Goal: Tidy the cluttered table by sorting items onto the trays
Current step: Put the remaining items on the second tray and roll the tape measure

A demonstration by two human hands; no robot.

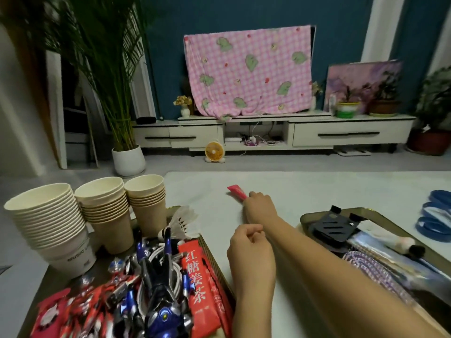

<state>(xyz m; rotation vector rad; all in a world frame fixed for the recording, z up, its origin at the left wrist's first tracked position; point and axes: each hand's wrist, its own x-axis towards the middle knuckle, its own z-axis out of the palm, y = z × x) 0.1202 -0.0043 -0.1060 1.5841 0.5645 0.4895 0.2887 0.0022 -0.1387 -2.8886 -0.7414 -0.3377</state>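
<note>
My right hand (259, 204) reaches out over the middle of the white table and grips one end of a slim pink-red sachet (236, 192), which lies on the tabletop. My left hand (249, 242) hovers nearer to me with its fingers curled into a loose fist, holding nothing. To the left, a tray (211, 254) is piled with red sachets (207, 289), blue and red toy figures (156, 296), a shuttlecock (181, 223) and a white cable. The right tray (373, 213) holds a black slotted piece (334, 226), plastic-wrapped items and patterned cloth.
Three stacks of paper cups (102, 215) stand at the back of the left tray. Blue tape rolls (436, 213) lie at the table's right edge. Bare white tabletop (317, 189) stretches beyond my hands. Past the table stand a TV cabinet and potted plants.
</note>
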